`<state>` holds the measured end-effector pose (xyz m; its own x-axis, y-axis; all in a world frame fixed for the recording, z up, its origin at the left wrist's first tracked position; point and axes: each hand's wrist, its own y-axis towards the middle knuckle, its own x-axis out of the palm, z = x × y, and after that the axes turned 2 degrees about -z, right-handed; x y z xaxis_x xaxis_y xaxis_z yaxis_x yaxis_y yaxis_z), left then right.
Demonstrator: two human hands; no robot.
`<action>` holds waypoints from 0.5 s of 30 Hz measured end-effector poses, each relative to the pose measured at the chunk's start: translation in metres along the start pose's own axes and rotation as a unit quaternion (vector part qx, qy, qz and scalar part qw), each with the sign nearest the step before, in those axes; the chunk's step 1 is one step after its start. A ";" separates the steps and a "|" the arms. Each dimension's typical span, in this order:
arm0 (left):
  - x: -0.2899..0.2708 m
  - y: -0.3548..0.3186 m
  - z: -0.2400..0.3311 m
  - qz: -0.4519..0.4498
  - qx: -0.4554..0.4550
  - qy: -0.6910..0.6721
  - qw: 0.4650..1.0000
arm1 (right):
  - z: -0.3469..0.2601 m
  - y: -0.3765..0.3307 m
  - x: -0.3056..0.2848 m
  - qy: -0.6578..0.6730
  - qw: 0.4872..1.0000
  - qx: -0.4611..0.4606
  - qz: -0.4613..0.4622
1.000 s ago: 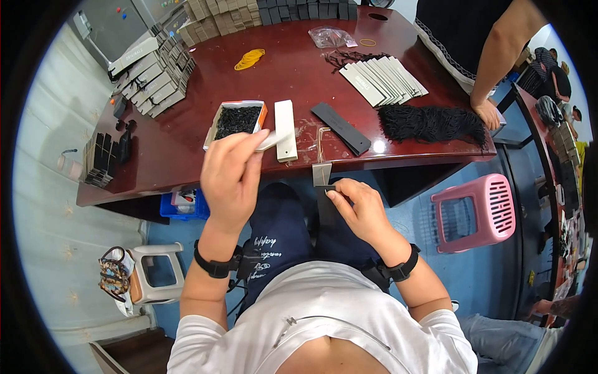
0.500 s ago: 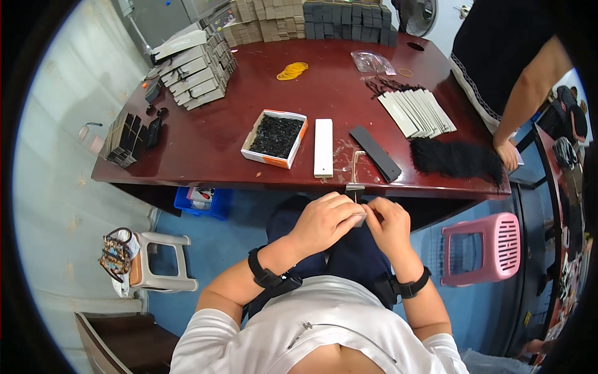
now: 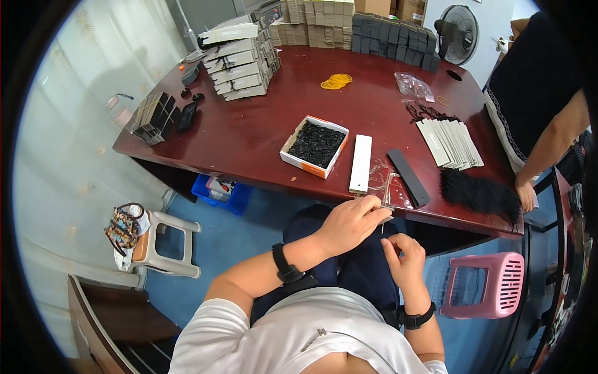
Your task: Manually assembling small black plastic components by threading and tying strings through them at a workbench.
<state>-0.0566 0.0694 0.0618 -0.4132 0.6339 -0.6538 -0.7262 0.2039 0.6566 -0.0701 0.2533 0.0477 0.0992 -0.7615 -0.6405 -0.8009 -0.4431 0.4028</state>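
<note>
At the table's front edge, my left hand [image 3: 356, 223] is closed on a small pale flat piece [image 3: 387, 217], mostly hidden by the fingers. A thin light strip or rod end hangs just below it. My right hand [image 3: 406, 258] is lower and to the right, apart from the left, fingers curled and thumb close to the index finger; anything between them is too small to make out. Beyond the hands, a bent metal rod [image 3: 389, 186] lies on the tabletop under clear tape. Beside it lie a white strip [image 3: 360, 165] and a dark grey strip [image 3: 408, 177], each with a small hole.
A white-orange box [image 3: 288, 156] of small black pieces stands on the red-brown table [image 3: 249, 143]. Fanned pale cards [image 3: 451, 143], black cord bundle [image 3: 479, 192] and yellow rubber bands [image 3: 336, 81] lie around. Stacked cards [image 3: 240, 68] rise at left. A co-worker's hand [image 3: 526, 194] rests at right.
My right hand has drawn away from the left, down and to the right. The left hand stays by the table edge with the pale piece. The whole view has shifted and tilted.
</note>
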 end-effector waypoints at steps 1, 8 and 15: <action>0.001 0.001 -0.001 0.004 -0.016 0.003 1.000 | -0.002 0.000 0.000 -0.001 1.000 0.001 -0.003; -0.072 0.011 -0.004 0.098 -0.024 0.075 0.992 | -0.004 -0.003 -0.003 0.005 1.000 0.003 -0.005; -0.152 0.025 -0.070 0.015 -0.260 0.029 0.965 | -0.006 -0.001 -0.014 0.003 1.000 -0.006 -0.003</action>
<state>-0.0505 -0.0742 0.1506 -0.4573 0.5871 -0.6680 -0.8849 -0.2258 0.4074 -0.0676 0.2618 0.0602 0.1070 -0.7621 -0.6386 -0.7936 -0.4524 0.4069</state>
